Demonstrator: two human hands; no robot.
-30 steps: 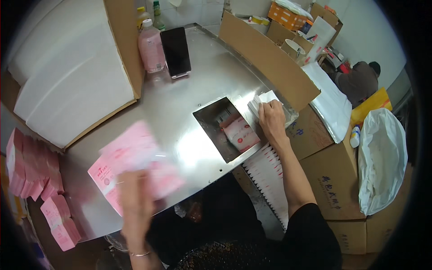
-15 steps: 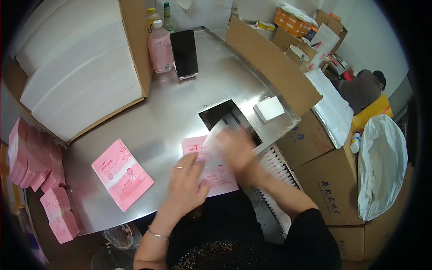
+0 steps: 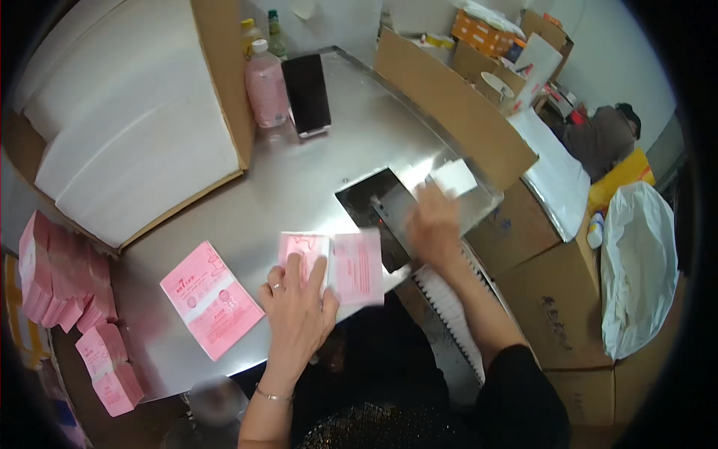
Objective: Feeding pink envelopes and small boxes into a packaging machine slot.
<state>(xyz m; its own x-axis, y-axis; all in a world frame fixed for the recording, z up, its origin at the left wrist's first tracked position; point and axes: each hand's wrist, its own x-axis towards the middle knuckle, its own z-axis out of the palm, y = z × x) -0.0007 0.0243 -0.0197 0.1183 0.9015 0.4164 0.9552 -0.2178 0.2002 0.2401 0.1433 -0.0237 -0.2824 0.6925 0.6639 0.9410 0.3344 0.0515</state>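
Pink bundles (image 3: pixel 63 273) sit left of pink sheets (image 3: pixel 211 301) on the table (image 3: pixel 202 213), the left hand (image 3: pixel 301 310) rests, fingers spread, on a pink wrapper (image 3: pixel 359 268) near the front edge, and by the slot (image 3: pixel 366 196) the right hand (image 3: pixel 436 228) (too blurred to tell its fingers' grip) is near a white stack (image 3: pixel 456 178).

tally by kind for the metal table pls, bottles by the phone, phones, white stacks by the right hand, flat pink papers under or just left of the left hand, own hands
Bottles: 3
Phone: 1
White stack: 1
Flat pink papers, any pile as one: 2
Left hand and right hand: 2
Total: 9
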